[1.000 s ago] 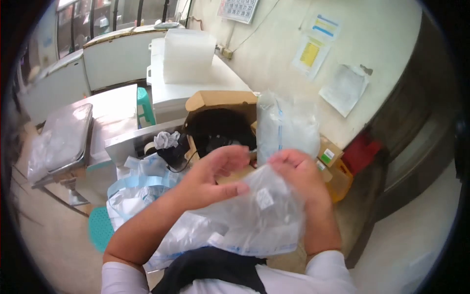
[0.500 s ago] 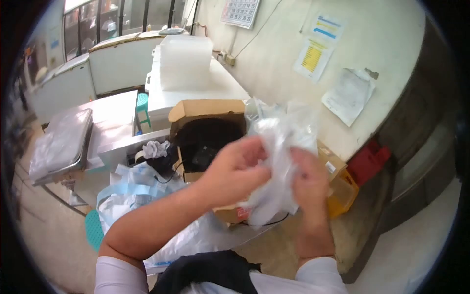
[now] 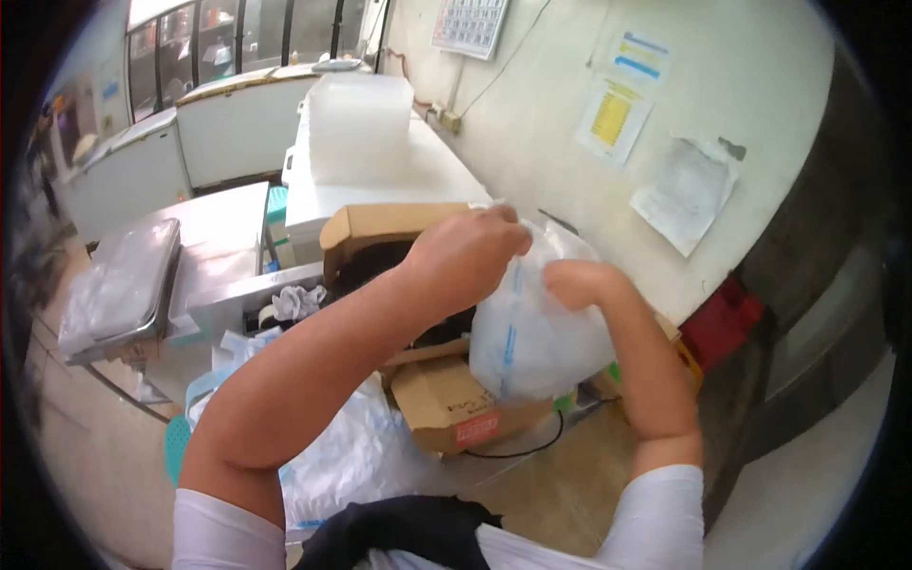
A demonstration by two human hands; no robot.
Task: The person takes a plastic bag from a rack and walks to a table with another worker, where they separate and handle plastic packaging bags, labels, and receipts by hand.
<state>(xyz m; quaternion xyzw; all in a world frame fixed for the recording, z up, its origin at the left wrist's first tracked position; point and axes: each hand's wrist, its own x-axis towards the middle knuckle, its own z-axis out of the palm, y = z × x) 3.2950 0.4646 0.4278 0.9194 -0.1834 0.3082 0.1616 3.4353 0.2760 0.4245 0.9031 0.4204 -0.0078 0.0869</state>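
Observation:
A clear plastic bag with blue print (image 3: 541, 337) stands bulging over the right side of an open cardboard box (image 3: 442, 394). My left hand (image 3: 470, 256) is closed at the bag's upper left edge, pinching the plastic near its top. Beside it, my right hand (image 3: 578, 285) curls against the bag's upper right part, its fingertips partly hidden, so its hold is unclear. Dark contents show inside the box behind my left forearm. Below and to the left lies a white plastic bag (image 3: 356, 456) with light blue handles.
A metal tray wrapped in plastic (image 3: 128, 275) lies on a table at the left. Behind the box, a translucent bin (image 3: 361, 128) rests on a white freezer (image 3: 380, 195). Crumpled paper (image 3: 296, 302) lies left of the box. A red object (image 3: 722, 323) is at the right.
The crumpled clear plastic between my hands no longer shows there. My left hand has moved up to the top of the printed bag, and my right hand has risen slightly beside it.

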